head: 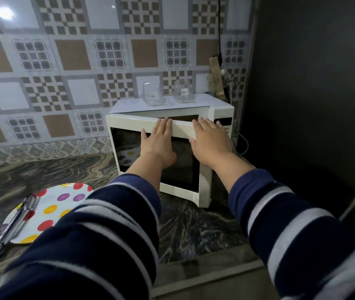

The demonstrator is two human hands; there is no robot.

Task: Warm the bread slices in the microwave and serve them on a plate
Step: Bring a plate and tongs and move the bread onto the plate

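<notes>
Both flat hands, left [158, 139] and right [210, 140], press the ajar microwave door [161, 152], gripping nothing. Bread unseen; the plate [49, 211] at 8 o'clock is breadless, so serving remains

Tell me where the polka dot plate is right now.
In the head view, the polka dot plate lies lower left on the counter, left of the microwave, with tongs across it.

This was a home kitchen. The wall [64, 61] behind was covered with patterned tiles in brown, grey and white squares, and the counter [64, 169] was of dark veined stone. A white microwave [219, 113] stood on it in the corner, with two clear containers [153, 94] on top (each had a small label). A plate [49, 213] with coloured dots lay on the counter, and metal tongs [16, 219] rested across its edge.
</notes>
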